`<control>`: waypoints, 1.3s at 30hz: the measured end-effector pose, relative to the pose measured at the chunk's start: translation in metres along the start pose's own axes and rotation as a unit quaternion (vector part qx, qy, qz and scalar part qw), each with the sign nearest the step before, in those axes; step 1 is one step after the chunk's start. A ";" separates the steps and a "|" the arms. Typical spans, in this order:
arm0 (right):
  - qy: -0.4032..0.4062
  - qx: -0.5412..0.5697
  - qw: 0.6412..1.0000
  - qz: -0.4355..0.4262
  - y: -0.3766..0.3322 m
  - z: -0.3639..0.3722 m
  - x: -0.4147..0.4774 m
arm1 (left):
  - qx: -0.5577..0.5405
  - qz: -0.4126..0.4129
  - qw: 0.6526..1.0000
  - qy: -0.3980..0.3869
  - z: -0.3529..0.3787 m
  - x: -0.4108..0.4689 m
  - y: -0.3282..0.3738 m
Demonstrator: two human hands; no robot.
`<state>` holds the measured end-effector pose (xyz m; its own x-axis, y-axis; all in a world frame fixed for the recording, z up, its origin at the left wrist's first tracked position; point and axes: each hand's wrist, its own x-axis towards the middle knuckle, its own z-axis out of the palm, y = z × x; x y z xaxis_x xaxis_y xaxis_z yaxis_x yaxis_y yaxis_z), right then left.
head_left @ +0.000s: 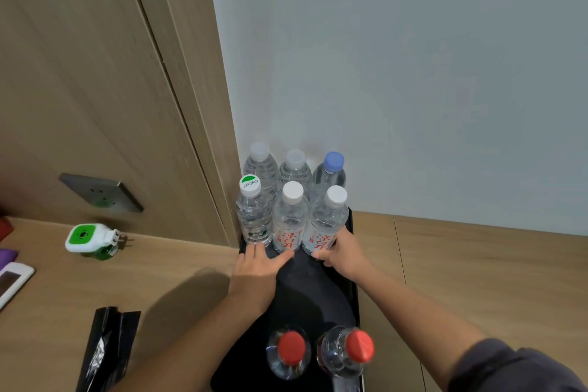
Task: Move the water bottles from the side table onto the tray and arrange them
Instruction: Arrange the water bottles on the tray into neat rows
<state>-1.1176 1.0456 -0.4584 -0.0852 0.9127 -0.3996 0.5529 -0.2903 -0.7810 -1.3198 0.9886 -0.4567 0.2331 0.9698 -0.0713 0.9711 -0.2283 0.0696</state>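
black tray (313,291), eight water bottles (288,221)

Head-worn view, looking steeply down, close over tray (318,289)

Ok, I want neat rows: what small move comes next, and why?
Probably the right hand should release the right front bottle and fetch the right red-capped bottle for a third row: two rows of three already stand tight, the left hand only touches them, and bare tray lies between.
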 end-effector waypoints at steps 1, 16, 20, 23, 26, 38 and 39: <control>0.000 0.000 1.000 -0.003 0.000 0.000 0.001 | 0.006 0.004 1.000 0.010 -0.001 0.000 0.000; -0.002 -0.035 0.999 0.005 -0.007 -0.003 -0.009 | -0.009 -0.074 0.993 -0.096 -0.012 -0.004 0.014; -0.020 -0.062 0.997 0.037 -0.016 -0.009 -0.023 | -0.007 -0.097 0.990 -0.106 -0.015 -0.009 0.006; -0.069 -0.101 0.991 0.051 -0.023 -0.016 -0.043 | -0.023 -0.085 0.991 -0.096 -0.030 -0.018 -0.007; -0.083 -0.152 0.985 0.023 -0.032 -0.029 -0.070 | -0.070 -0.039 0.995 -0.066 -0.054 -0.030 -0.012; -0.137 -0.315 0.933 -0.110 -0.082 -0.062 -0.178 | -0.126 0.106 0.986 -0.014 -0.130 -0.095 0.018; -0.137 -0.339 0.923 -0.121 -0.084 -0.063 -0.182 | -0.104 0.111 0.988 -0.018 -0.133 -0.095 0.021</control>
<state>-1.0963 0.9219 -0.2902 -0.4294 0.7928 -0.4325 0.8738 0.2437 -0.4208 -1.3288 0.9027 -0.3158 0.4445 0.8933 -0.0672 0.8653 -0.4088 0.2901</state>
